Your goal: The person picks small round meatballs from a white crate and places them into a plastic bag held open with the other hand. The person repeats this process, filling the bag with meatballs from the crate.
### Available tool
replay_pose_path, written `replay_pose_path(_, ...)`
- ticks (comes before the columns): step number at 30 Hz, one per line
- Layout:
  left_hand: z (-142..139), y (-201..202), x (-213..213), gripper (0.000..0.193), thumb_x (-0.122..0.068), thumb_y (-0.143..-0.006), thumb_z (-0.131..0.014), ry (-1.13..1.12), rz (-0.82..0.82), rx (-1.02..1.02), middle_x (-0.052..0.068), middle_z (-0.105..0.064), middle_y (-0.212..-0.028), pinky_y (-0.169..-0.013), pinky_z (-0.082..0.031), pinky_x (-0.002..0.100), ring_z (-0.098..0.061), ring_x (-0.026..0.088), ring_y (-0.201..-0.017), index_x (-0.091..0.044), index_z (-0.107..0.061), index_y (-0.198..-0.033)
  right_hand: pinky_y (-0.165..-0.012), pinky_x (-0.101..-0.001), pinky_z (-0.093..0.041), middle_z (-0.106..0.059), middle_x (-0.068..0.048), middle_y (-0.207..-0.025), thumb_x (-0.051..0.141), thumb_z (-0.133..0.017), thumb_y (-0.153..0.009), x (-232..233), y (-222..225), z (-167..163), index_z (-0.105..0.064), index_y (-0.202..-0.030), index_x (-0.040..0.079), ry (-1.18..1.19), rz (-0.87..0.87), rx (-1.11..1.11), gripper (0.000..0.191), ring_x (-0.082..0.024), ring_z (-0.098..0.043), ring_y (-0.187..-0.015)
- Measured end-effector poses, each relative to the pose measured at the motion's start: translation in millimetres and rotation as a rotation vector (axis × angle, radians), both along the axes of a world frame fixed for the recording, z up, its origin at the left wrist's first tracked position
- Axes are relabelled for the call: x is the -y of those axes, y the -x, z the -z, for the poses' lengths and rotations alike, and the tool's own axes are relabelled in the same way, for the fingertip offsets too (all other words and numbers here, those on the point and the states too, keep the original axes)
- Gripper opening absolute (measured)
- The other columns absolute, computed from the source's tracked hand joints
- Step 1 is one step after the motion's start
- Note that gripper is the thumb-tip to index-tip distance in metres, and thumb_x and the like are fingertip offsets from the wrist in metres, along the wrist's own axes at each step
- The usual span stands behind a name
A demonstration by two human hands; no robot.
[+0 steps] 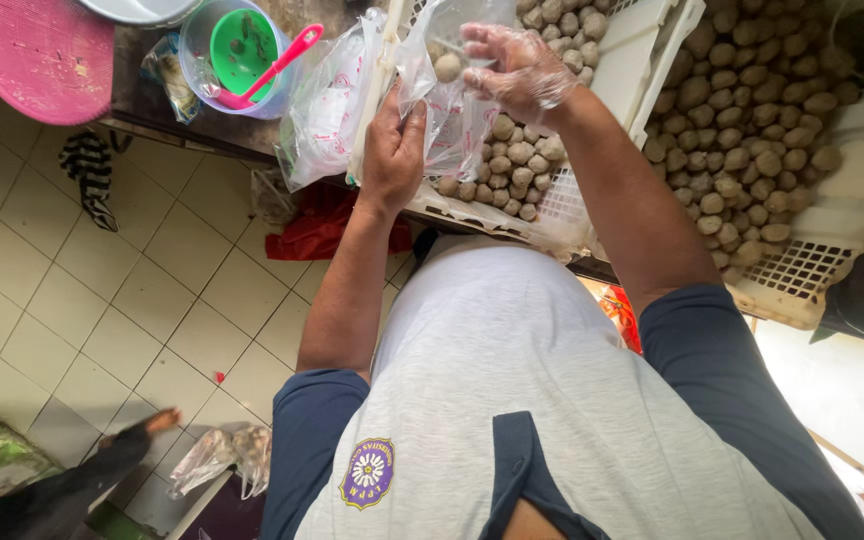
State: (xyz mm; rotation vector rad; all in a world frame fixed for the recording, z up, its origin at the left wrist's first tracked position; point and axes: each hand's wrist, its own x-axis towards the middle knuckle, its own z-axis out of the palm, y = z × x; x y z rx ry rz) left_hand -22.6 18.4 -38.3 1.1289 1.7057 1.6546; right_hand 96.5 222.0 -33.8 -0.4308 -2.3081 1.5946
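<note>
white plastic crates (642,60) heaped with brownish round balls (742,110) crowd the worktop (152,100), alongside a pink lid (42,55), a clear tub (237,55) with a green inner cup and pink spoon (277,65), and loose plastic bags (327,110). red cloth (327,225) lies on the tiled floor (102,300) below. raised between the crates, a clear plastic bag (452,90) is pinched at its edge by the bare left hand (394,145), arm stretched upward. the gloved right hand (517,65), fingers curled, reaches into the bag's mouth; whether it grips a ball cannot be told. one ball shows inside.
</note>
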Motion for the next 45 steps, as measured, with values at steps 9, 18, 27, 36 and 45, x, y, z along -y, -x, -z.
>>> replay_pose_path(9,-21,7,3,0.049,-0.014,-0.113,-0.048,0.276,0.013,0.186,0.031,-0.061,-0.098,-0.077,-0.044,0.036,-0.050,0.025,-0.082,0.004,-0.046,-0.158,-0.088,-0.0386,-0.054,-0.072,-0.011,-0.117,0.045,-0.062,-0.103,26,-33,7,-0.065,-0.130,0.012,-0.844,-0.363,1.051,0.043,-0.027,-0.067,-0.106)
replay_pose_path(18,-11,3,10,0.043,-0.017,-0.118,-0.046,0.052,0.081,-0.211,0.032,-0.055,-0.150,-0.123,-0.042,0.041,-0.053,0.039,-0.144,0.010,-0.043,-0.152,-0.084,-0.0378,-0.058,-0.071,-0.017,-0.106,0.025,-0.067,-0.102,-29,-74,22,-0.069,-0.112,0.005,-0.358,-0.025,0.621,0.022,-0.026,-0.068,-0.091)
replay_pose_path(27,-16,9,4,0.045,-0.021,-0.111,-0.053,0.082,-0.007,-0.148,0.028,-0.064,-0.139,-0.114,-0.048,0.037,-0.064,0.032,-0.133,0.010,-0.050,-0.145,-0.087,-0.0442,-0.056,-0.071,-0.017,-0.102,0.012,-0.072,-0.095,-43,-78,37,-0.070,-0.104,0.002,-0.692,0.183,0.336,0.014,-0.034,-0.069,-0.095)
replay_pose_path(36,-27,2,8,0.045,-0.022,-0.112,-0.051,0.078,0.025,-0.077,0.022,-0.075,-0.119,-0.098,-0.054,0.033,-0.070,0.024,-0.107,0.009,-0.050,-0.146,-0.093,-0.0465,-0.056,-0.072,-0.022,-0.115,0.006,-0.060,-0.096,-69,-56,53,-0.073,-0.107,0.001,-1.026,0.098,0.840,0.017,-0.038,-0.068,-0.108)
replay_pose_path(45,-26,2,6,0.045,-0.022,-0.114,-0.053,0.074,0.004,-0.184,0.024,-0.073,-0.112,-0.091,-0.054,0.033,-0.069,0.021,-0.100,0.010,-0.050,-0.145,-0.093,-0.0460,-0.055,-0.069,-0.019,-0.121,0.009,-0.070,-0.086,-61,-43,37,-0.071,-0.116,0.008,-0.969,0.073,0.933,0.031,-0.036,-0.064,-0.114)
